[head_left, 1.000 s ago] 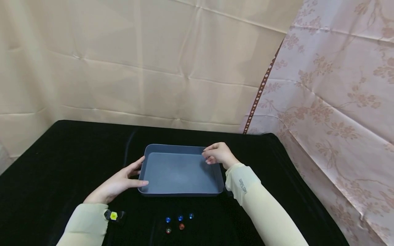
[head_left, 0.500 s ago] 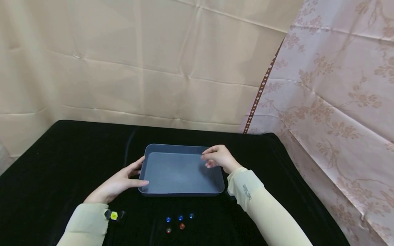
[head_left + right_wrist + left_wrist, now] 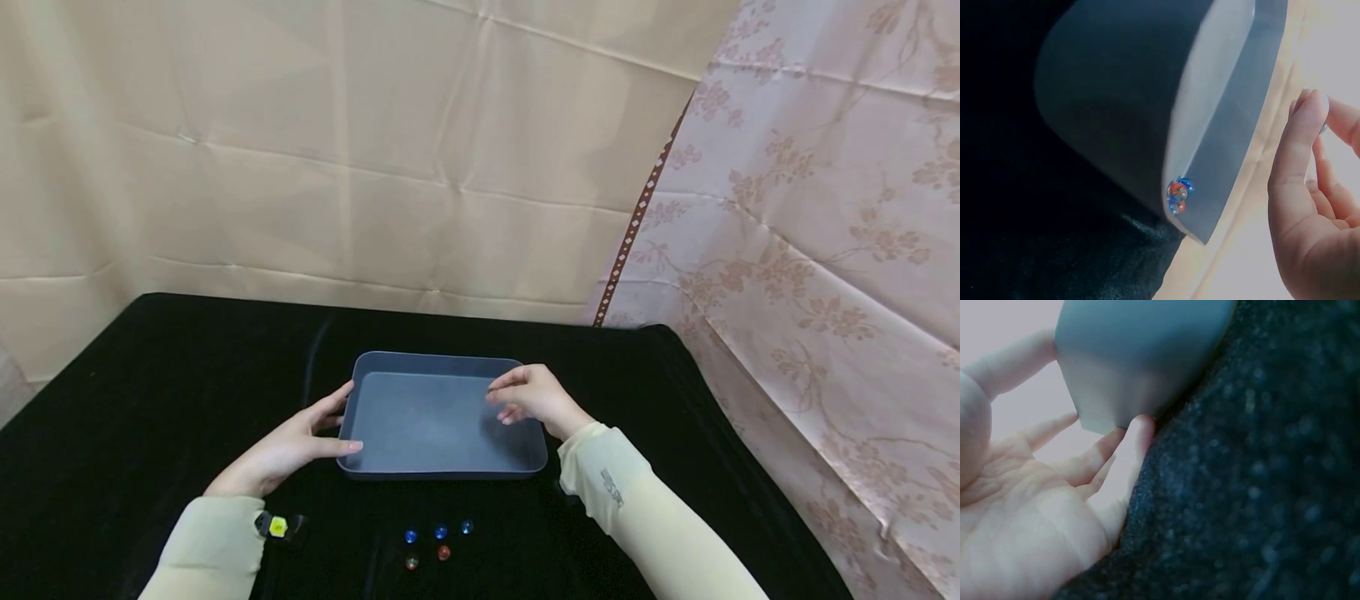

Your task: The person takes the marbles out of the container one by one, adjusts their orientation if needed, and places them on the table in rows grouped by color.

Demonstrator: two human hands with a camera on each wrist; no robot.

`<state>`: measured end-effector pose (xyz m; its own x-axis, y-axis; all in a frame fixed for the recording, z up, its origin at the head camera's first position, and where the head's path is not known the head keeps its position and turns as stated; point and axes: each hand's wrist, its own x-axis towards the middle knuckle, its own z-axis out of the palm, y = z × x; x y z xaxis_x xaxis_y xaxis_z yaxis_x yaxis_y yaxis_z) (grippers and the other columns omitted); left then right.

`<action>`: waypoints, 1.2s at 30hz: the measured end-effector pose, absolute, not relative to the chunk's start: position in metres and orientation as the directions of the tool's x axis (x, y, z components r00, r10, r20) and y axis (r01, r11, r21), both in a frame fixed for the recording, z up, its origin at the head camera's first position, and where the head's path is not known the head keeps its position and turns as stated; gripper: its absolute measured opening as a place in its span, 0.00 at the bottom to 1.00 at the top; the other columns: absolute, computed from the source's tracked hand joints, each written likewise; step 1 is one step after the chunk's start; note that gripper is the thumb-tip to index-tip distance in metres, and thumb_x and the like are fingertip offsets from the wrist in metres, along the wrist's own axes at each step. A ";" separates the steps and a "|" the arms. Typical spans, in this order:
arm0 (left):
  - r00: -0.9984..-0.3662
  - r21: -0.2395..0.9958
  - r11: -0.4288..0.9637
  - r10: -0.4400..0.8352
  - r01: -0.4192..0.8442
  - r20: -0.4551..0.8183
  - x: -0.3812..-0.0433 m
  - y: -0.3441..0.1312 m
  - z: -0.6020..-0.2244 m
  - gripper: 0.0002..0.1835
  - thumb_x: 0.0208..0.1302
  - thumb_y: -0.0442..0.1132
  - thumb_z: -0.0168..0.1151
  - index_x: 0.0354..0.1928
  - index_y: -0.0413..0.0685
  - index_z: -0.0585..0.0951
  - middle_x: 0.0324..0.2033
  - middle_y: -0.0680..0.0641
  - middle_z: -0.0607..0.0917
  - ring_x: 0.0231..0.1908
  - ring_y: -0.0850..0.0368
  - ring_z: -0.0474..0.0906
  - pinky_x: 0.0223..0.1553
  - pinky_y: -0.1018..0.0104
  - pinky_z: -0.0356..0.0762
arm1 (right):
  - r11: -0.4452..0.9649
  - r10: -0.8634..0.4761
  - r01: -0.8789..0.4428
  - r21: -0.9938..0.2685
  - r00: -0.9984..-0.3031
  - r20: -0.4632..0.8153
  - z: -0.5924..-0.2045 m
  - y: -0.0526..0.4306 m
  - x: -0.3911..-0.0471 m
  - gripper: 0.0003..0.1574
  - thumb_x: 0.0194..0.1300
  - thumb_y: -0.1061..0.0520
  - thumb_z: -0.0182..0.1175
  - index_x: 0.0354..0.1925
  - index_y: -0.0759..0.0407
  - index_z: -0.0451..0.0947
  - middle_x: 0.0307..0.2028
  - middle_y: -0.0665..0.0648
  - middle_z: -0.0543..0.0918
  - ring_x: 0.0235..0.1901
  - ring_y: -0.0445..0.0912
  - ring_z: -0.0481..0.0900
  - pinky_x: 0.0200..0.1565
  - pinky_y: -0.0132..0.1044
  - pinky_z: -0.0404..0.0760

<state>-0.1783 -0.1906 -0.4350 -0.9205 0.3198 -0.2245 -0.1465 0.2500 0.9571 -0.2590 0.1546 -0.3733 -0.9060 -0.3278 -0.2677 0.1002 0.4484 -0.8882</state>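
A blue-grey rectangular tray [image 3: 435,425] lies on the black cloth. My left hand [image 3: 296,446] holds its left end, thumb over the near-left rim and fingers along the outer wall; the left wrist view shows fingertips on the underside [image 3: 1129,369]. Over the tray's right part, my right hand [image 3: 536,400] pinches thumb against fingers; a small shiny marble [image 3: 1324,129] shows between them in the right wrist view. That view also has several blue and orange marbles [image 3: 1179,194] clustered in a tray corner, which my right hand hides from the head view.
In front of the tray, three blue marbles [image 3: 441,532] lie in a row on the cloth. Closer to me are a reddish marble [image 3: 444,552] and a clear multicoloured one [image 3: 412,562]. Behind the table [image 3: 187,375] hang a cream curtain [image 3: 375,167] and a floral cloth [image 3: 810,208].
My right hand has come down slightly and nearer to me over the tray, its forearm shifting right. The left hand, tray and marbles on the cloth have stayed put.
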 end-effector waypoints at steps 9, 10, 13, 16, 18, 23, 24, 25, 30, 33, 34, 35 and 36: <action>-0.920 0.958 0.247 0.319 -0.149 -0.226 -0.178 -0.191 -0.434 0.49 0.66 0.43 0.63 0.80 0.56 0.43 0.78 0.36 0.46 0.72 0.31 0.49 0.68 0.28 0.55 | 0.438 -0.373 0.065 -0.897 -0.895 -0.247 -0.373 0.154 -0.247 0.17 0.64 0.61 0.64 0.47 0.72 0.80 0.41 0.62 0.87 0.23 0.40 0.83 0.32 0.33 0.86; -0.920 0.958 0.246 0.320 -0.150 -0.226 -0.178 -0.191 -0.434 0.49 0.66 0.43 0.63 0.80 0.56 0.43 0.78 0.36 0.46 0.72 0.31 0.49 0.68 0.28 0.55 | 0.434 -0.381 0.058 -0.899 -0.892 -0.241 -0.373 0.154 -0.246 0.17 0.64 0.61 0.64 0.48 0.73 0.80 0.41 0.63 0.87 0.23 0.40 0.83 0.32 0.33 0.87; -0.919 0.958 0.243 0.322 -0.150 -0.226 -0.178 -0.191 -0.434 0.49 0.66 0.43 0.63 0.80 0.56 0.43 0.78 0.36 0.46 0.72 0.30 0.49 0.68 0.28 0.54 | 0.423 -0.412 0.033 -0.905 -0.883 -0.225 -0.374 0.155 -0.242 0.19 0.64 0.60 0.63 0.49 0.74 0.78 0.42 0.63 0.87 0.23 0.40 0.83 0.33 0.34 0.87; -0.920 0.958 0.244 0.321 -0.150 -0.225 -0.178 -0.191 -0.434 0.49 0.65 0.43 0.63 0.80 0.56 0.43 0.78 0.36 0.46 0.72 0.30 0.49 0.68 0.28 0.54 | 0.416 -0.432 0.019 -0.909 -0.875 -0.216 -0.375 0.155 -0.238 0.19 0.64 0.60 0.63 0.49 0.75 0.78 0.41 0.61 0.87 0.24 0.41 0.83 0.33 0.34 0.87; -0.921 0.957 0.248 0.318 -0.149 -0.226 -0.178 -0.191 -0.434 0.49 0.65 0.43 0.63 0.80 0.56 0.43 0.78 0.36 0.46 0.72 0.30 0.49 0.68 0.28 0.54 | 0.413 -0.448 0.007 -0.911 -0.869 -0.210 -0.376 0.155 -0.236 0.19 0.65 0.60 0.63 0.49 0.75 0.78 0.41 0.61 0.86 0.24 0.41 0.83 0.33 0.35 0.87; -0.920 0.956 0.251 0.316 -0.154 -0.231 -0.177 -0.190 -0.433 0.49 0.65 0.43 0.63 0.80 0.56 0.43 0.78 0.36 0.45 0.72 0.30 0.49 0.68 0.28 0.54 | 0.408 -0.462 0.005 -0.913 -0.862 -0.211 -0.378 0.155 -0.230 0.21 0.64 0.60 0.63 0.50 0.76 0.77 0.40 0.59 0.86 0.24 0.41 0.83 0.34 0.34 0.87; -0.920 0.956 0.251 0.316 -0.155 -0.232 -0.177 -0.190 -0.433 0.49 0.65 0.43 0.63 0.80 0.56 0.43 0.78 0.36 0.45 0.72 0.30 0.49 0.68 0.28 0.54 | 0.405 -0.464 0.008 -0.914 -0.860 -0.213 -0.378 0.155 -0.229 0.22 0.64 0.60 0.63 0.51 0.76 0.76 0.39 0.58 0.86 0.24 0.41 0.82 0.34 0.34 0.87; -0.920 0.956 0.250 0.317 -0.155 -0.232 -0.177 -0.190 -0.433 0.49 0.65 0.43 0.63 0.80 0.56 0.43 0.78 0.36 0.45 0.72 0.30 0.48 0.68 0.28 0.54 | 0.402 -0.463 0.015 -0.915 -0.859 -0.217 -0.378 0.155 -0.228 0.22 0.64 0.60 0.63 0.51 0.76 0.76 0.39 0.58 0.86 0.24 0.41 0.82 0.33 0.34 0.87; -0.921 0.957 0.250 0.317 -0.149 -0.226 -0.178 -0.191 -0.435 0.49 0.65 0.43 0.64 0.80 0.56 0.44 0.78 0.36 0.46 0.72 0.31 0.49 0.67 0.28 0.55 | 0.383 -0.478 0.018 -0.924 -0.852 -0.215 -0.379 0.157 -0.221 0.23 0.63 0.60 0.64 0.51 0.76 0.76 0.37 0.56 0.85 0.25 0.41 0.82 0.33 0.33 0.86; -0.922 0.958 0.247 0.317 -0.146 -0.222 -0.178 -0.191 -0.435 0.49 0.65 0.43 0.64 0.80 0.56 0.44 0.78 0.36 0.46 0.72 0.31 0.50 0.67 0.29 0.56 | 0.376 -0.485 0.010 -0.927 -0.850 -0.206 -0.379 0.158 -0.217 0.22 0.63 0.60 0.64 0.50 0.75 0.77 0.36 0.57 0.85 0.25 0.40 0.82 0.33 0.34 0.86; -0.922 0.959 0.245 0.318 -0.146 -0.221 -0.178 -0.191 -0.435 0.49 0.65 0.43 0.64 0.80 0.56 0.44 0.78 0.36 0.46 0.72 0.31 0.50 0.67 0.29 0.56 | 0.374 -0.488 0.008 -0.927 -0.849 -0.204 -0.379 0.159 -0.216 0.22 0.63 0.60 0.64 0.50 0.75 0.77 0.36 0.57 0.85 0.25 0.40 0.82 0.33 0.34 0.86; -0.921 0.959 0.242 0.319 -0.147 -0.222 -0.178 -0.191 -0.435 0.49 0.65 0.43 0.64 0.80 0.56 0.44 0.78 0.36 0.46 0.72 0.31 0.50 0.67 0.29 0.56 | 0.372 -0.491 0.007 -0.928 -0.847 -0.203 -0.379 0.159 -0.214 0.21 0.63 0.60 0.64 0.50 0.75 0.77 0.35 0.57 0.86 0.25 0.40 0.82 0.33 0.34 0.86; -0.921 0.959 0.242 0.319 -0.148 -0.222 -0.178 -0.191 -0.435 0.49 0.65 0.43 0.64 0.80 0.56 0.44 0.78 0.36 0.46 0.72 0.31 0.50 0.67 0.29 0.55 | 0.373 -0.492 0.007 -0.928 -0.846 -0.204 -0.379 0.159 -0.213 0.21 0.63 0.60 0.64 0.49 0.75 0.77 0.35 0.57 0.86 0.25 0.40 0.82 0.33 0.34 0.86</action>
<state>-0.1779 -0.1906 -0.4349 -0.9212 0.3193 -0.2222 -0.1475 0.2419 0.9590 -0.2128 0.1588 -0.3792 -0.8461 -0.4923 -0.2043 0.0072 0.3727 -0.9279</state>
